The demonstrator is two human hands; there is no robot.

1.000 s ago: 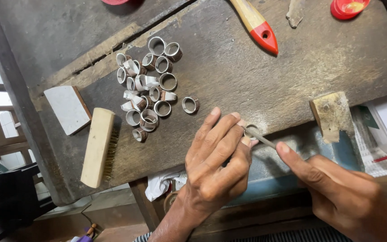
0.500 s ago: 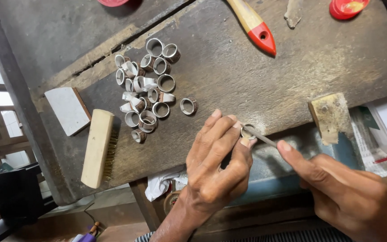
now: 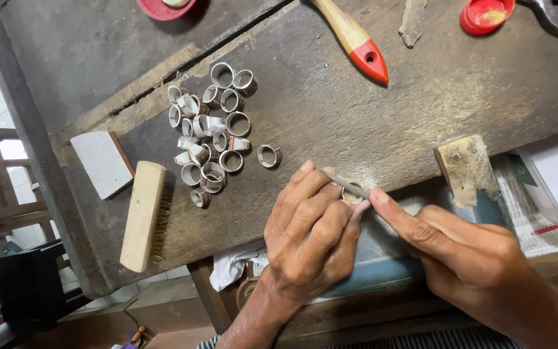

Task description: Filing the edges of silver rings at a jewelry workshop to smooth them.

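Since the earlier frame the thin file [image 3: 338, 181] has slid up and to the left, so its tip now pokes out past the left fingertips near the centre of the frame, where before it sat more to the right of them; the hands themselves have barely shifted.

The left hand [image 3: 311, 236], in the lower middle, is curled with its fingers pinched around a small metal ring [image 3: 352, 194], pressing it at the front edge of the workbench [image 3: 421, 103]. Only a sliver of the ring shows between the fingertips. The right hand [image 3: 466, 252], coming in from the lower right, grips the file's handle end, forefinger stretched along it.

The file's long axis runs from lower right to upper left, crossing the ring, which lies just up and left of the right forefinger tip. The left hand is the one touching the ring.

A heap of similar rings [image 3: 211, 126] lies upper left of the hands, with a single ring [image 3: 269, 156] apart beside it. Further left are a wooden brush [image 3: 142, 214] and a white block [image 3: 103, 163]. A wooden peg [image 3: 466, 169] juts from the bench edge on the right.
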